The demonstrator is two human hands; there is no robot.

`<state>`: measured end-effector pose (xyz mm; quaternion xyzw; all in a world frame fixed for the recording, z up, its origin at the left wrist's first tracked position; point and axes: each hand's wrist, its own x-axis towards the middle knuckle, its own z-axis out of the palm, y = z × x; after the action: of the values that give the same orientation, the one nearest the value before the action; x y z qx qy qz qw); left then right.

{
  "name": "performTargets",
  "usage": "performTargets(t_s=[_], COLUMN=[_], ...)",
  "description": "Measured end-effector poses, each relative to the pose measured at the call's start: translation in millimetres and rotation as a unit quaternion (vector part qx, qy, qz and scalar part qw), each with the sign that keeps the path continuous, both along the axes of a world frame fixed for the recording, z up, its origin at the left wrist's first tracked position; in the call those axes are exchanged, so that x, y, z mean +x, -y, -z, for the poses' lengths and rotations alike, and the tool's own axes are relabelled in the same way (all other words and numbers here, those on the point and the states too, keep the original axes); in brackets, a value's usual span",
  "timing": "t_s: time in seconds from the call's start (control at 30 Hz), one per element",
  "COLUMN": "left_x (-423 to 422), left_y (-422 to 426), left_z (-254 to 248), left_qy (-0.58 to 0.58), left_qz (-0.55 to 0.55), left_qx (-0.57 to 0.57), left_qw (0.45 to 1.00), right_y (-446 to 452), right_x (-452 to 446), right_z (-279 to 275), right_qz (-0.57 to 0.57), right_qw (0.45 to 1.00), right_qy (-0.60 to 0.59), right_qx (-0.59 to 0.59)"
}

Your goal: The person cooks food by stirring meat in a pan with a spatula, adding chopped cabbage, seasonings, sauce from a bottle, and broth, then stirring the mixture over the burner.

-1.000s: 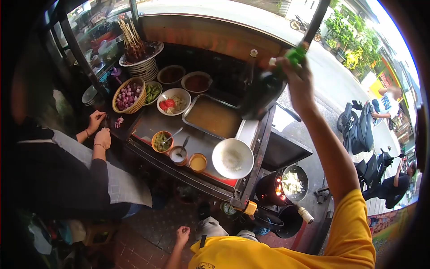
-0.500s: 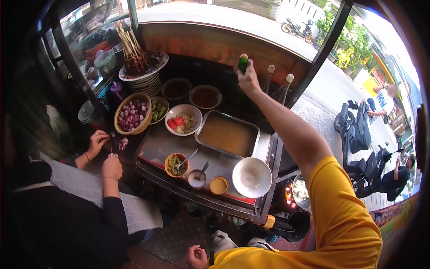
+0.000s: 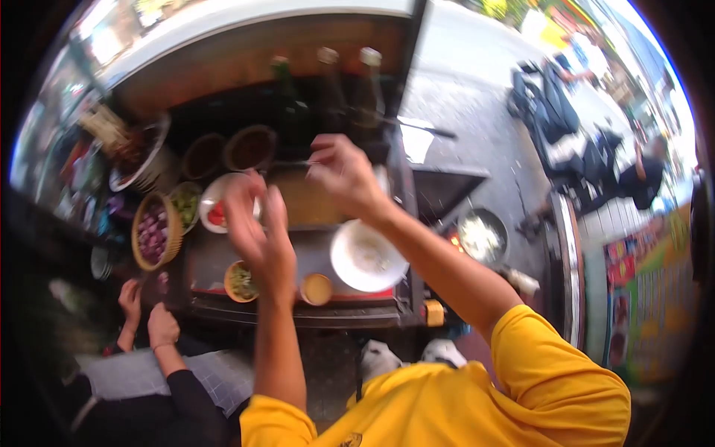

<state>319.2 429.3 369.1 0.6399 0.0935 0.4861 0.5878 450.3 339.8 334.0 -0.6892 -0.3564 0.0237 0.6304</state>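
Note:
My left hand (image 3: 261,235) is raised over the cart counter, fingers stretched and apart, in front of the bowl with red slices (image 3: 216,212). Over the right part of the metal tray of brownish liquid (image 3: 309,205) is my right hand (image 3: 346,175), its fingers bent and blurred; whether it holds anything is unclear. Below it sits a white bowl (image 3: 369,257) with pale contents. A green bottle (image 3: 289,97) stands at the back beside two clear bottles (image 3: 331,82). Near my left forearm are a bowl of green relish (image 3: 240,281) and an orange cup (image 3: 316,289).
At the left, a co-worker's hands (image 3: 160,324) are near a basket of shallots (image 3: 155,231). Skewers (image 3: 108,130) rest on stacked plates. A pan of pale food (image 3: 482,235) sits over glowing coals at the right. Parked motorbikes (image 3: 547,100) stand beyond.
My right hand has let go of the green bottle at the back and drawn nearer. My left hand has risen from low beside my body to above the counter. The view has shifted.

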Motion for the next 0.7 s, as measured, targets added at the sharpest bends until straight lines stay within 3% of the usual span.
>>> performTargets(t_s=[0.07, 0.13, 0.2, 0.27, 0.33, 0.37, 0.43, 0.53, 0.57, 0.67, 0.7], left_x=[77.9, 153.1, 206.5, 242.6, 274.3, 284.8, 293.4, 289.8, 281.9, 261.6, 255.8], left_y=[-21.1, -40.4, -47.4, -44.9, -53.7, -55.7, -58.0, -57.4, -47.1, -38.1, -40.4], left_z=[-0.1, 16.1, 29.5, 39.6, 57.5, 66.3, 77.0, 69.2, 57.1, 13.6, -3.3], left_qy=[-0.014, -0.049, -0.094, -0.131, -0.209, -0.209, -0.135, -0.063, -0.034, -0.005, 0.058], left_qz=[0.036, 0.051, 0.047, 0.047, -0.080, -0.066, -0.171, -0.154, -0.145, -0.202, -0.216], left_qx=[0.047, 0.044, 0.076, 0.100, 0.290, 0.293, 0.332, 0.348, 0.290, 0.291, 0.340], left_qw=[0.998, 0.997, 0.992, 0.985, 0.930, 0.931, 0.918, 0.923, 0.945, 0.935, 0.913], right_y=[62.5, 124.5, 178.5, 233.9, 276.3, 291.4, 315.6, 337.2, 342.7, 353.3, 356.2], right_x=[-59.6, -109.0, -154.3, -187.9, -212.2, -220.9, -232.3, -233.4, -232.5, -223.8, -218.4], right_z=[10.2, 22.2, 44.5, 60.9, 57.9, 56.6, 54.0, 52.7, 55.2, 52.3, 48.6], right_qz=[-0.107, -0.111, -0.070, -0.032, 0.042, 0.054, 0.132, 0.170, 0.173, 0.174, 0.163], right_qw=[0.976, 0.963, 0.944, 0.944, 0.880, 0.878, 0.823, 0.819, 0.825, 0.849, 0.851], right_qy=[-0.184, -0.169, -0.284, -0.266, -0.414, -0.420, -0.470, -0.470, -0.465, -0.433, -0.433], right_qx=[-0.041, -0.177, -0.155, -0.194, -0.230, -0.225, -0.290, -0.281, -0.271, -0.249, -0.251])
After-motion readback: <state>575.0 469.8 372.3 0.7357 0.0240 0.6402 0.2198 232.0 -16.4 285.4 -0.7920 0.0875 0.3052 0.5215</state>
